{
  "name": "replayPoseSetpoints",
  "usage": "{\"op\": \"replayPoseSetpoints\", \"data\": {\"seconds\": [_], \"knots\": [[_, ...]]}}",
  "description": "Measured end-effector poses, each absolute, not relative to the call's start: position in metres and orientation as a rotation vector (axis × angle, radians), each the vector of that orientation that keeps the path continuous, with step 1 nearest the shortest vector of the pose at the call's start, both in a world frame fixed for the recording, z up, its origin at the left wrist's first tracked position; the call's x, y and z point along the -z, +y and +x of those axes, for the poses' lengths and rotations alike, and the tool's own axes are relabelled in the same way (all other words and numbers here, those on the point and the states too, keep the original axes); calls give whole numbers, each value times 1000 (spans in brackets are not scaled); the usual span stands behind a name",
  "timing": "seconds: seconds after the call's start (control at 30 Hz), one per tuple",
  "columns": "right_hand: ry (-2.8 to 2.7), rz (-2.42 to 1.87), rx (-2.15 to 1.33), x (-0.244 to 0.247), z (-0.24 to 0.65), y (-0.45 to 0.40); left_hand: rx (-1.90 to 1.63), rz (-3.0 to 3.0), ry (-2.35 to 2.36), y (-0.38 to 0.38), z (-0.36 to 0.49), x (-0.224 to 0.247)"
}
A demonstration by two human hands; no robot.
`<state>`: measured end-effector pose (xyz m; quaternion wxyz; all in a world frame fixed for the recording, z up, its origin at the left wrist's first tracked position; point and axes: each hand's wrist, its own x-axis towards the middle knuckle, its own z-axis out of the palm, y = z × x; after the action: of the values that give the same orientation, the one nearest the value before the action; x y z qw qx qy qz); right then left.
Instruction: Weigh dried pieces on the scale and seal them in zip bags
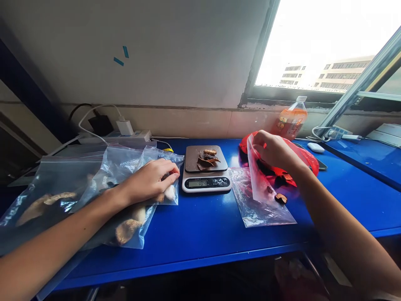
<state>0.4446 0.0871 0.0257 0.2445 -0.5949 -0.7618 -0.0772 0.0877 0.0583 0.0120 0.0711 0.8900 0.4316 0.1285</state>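
My left hand point(152, 179) rests with curled fingers on clear zip bags point(125, 163) that hold pale dried pieces point(127, 230). Between my hands stands a kitchen scale point(206, 184) with brown dried pieces point(208, 159) on its plate; its display is lit. My right hand point(271, 148) pinches the upper edge of a small clear bag point(258, 179), whose lower part is near another flat clear bag point(269, 213). A red plastic bag point(308, 159) lies behind and beside my right hand. One loose brown piece point(281, 198) sits by the clear bags.
An orange drink bottle point(293, 119) stands by the wall below the window. A power strip point(131, 136) with chargers is at the back left. A white case point(315, 147) lies at the right on the blue table point(200, 234).
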Motion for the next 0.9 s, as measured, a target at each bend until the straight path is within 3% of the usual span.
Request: {"op": "replayPoseSetpoints", "data": {"seconds": [0.3,0.43,0.6,0.9], "knots": [[-2080,-971,159,-30,405,60,-708,2690,1254,47,88,-18],[-2102,-669,67,-23,367,27,-950,2684,978,29,98,-17],[-2276,-367,-115,-6,326,-14,-945,2780,576,5,108,-24],[-2136,-431,-237,2,323,-16,-835,2867,387,2,107,-25]]}}
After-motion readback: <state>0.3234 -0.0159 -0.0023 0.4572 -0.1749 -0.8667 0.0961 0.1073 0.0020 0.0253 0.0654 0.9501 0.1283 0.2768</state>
